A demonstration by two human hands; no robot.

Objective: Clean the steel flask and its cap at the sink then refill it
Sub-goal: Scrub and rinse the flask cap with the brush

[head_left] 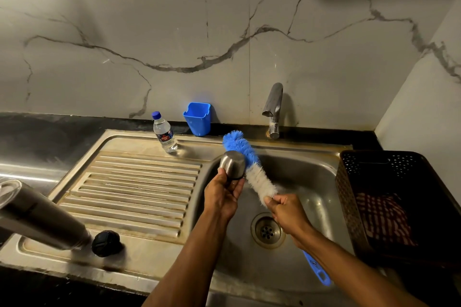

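Over the sink [311, 169], the left hand [224, 194] holds the steel cap [232, 164] in a closed grip while the right hand [289, 212] grips a blue-and-white bottle brush [249, 164] against it — the steel flask [42, 219] stands on the drainboard [139, 182], near left, beside a black stopper [106, 243].

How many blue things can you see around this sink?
3: a blue holder against the wall, the bottle brush gripped by the right hand, and the water bottle's blue cap. Others may be hidden.
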